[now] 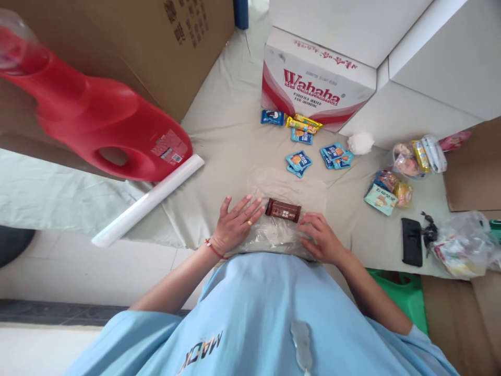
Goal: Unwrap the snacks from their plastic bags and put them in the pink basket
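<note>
A brown wrapped snack bar (283, 210) lies on a sheet of clear plastic film (270, 235), spread on the cloth-covered table close to my body. My left hand (237, 223) rests flat on the film's left side, fingers spread, just left of the bar. On the other side, my right hand (320, 236) has its fingers loosely bent and apart, with the fingertips near the bar's right end. Nothing shows between the fingers of either hand.
Blue snack packets (299, 163) and yellow-wrapped sticks (303, 124) lie before a Wahaba-style white-red carton (313, 83). At left are a red detergent bottle (129, 125) and a white film roll (148, 201). A phone (412, 242) and plastic bag (465, 243) sit right.
</note>
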The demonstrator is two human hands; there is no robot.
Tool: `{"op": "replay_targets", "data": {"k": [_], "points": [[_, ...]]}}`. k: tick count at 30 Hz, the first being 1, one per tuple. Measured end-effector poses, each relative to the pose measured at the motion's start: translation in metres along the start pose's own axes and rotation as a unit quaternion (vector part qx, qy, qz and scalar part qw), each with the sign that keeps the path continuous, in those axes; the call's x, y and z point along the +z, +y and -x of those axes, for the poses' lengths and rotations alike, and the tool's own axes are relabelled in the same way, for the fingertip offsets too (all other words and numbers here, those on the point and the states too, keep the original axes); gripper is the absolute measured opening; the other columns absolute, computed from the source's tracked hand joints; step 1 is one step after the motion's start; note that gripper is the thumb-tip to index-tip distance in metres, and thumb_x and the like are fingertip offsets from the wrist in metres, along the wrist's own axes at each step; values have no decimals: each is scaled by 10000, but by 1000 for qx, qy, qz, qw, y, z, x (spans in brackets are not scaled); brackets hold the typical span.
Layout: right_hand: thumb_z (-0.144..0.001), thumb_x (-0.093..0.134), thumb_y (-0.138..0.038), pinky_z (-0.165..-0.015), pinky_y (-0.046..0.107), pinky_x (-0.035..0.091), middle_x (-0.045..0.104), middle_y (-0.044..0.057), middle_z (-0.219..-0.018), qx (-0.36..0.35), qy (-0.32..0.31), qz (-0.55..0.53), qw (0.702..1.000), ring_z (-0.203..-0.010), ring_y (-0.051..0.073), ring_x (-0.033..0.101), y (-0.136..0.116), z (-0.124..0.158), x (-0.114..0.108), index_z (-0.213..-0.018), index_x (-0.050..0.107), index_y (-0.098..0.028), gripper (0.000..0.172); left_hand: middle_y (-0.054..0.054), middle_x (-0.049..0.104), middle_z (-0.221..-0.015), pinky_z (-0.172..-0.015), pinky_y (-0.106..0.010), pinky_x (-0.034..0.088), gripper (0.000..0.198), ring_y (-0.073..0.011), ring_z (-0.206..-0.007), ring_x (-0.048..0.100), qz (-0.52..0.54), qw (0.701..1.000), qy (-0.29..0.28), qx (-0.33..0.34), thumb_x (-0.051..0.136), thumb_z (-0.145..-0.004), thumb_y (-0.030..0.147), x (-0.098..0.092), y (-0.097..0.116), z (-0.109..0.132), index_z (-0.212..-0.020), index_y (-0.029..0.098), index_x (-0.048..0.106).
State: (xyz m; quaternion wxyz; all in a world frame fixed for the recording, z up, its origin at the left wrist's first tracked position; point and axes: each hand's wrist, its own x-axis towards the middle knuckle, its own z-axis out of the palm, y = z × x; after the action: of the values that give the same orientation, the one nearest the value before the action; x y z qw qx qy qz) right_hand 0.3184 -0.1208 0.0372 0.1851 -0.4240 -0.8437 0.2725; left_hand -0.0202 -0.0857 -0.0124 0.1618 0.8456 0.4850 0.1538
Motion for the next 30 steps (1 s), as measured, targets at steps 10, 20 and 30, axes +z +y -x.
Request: {"op": "replay_targets", "data": {"k": [10, 20, 30], "points": [[-1044, 570, -292, -1006, 553, 572, 754, 106, -1176, 32, 35, -54, 997, -1173, 294, 657, 16, 48, 15, -1071, 767, -300, 199, -59, 450, -1691, -1351, -540, 165, 536, -277, -1587, 393, 90, 976, -164, 115, 562, -902, 355, -34, -39, 11, -1425, 306, 671], [-1046, 525, -473, -710, 321, 530, 701, 39, -828, 173, 40, -134, 975, -748, 195, 648, 38, -16, -37, -991, 688, -239, 290, -74, 806, -1076, -943, -367, 551, 482, -228, -987, 728, 243, 962, -30, -124, 404, -1049, 547, -34, -24, -31, -973, 218, 748], [-1023, 463, -302, -809, 325, 475, 734, 128, -1075, 277, 74, 162, 944, -944, 251, 664, 60, -63, -54, -1105, 746, -188, 316, -95, 692, -962, -892, -425, 478, 221, -255, -975, 631, 86, 904, 351, -229, 504, -1045, 348, -38, -8, -32, -960, 200, 646]]}}
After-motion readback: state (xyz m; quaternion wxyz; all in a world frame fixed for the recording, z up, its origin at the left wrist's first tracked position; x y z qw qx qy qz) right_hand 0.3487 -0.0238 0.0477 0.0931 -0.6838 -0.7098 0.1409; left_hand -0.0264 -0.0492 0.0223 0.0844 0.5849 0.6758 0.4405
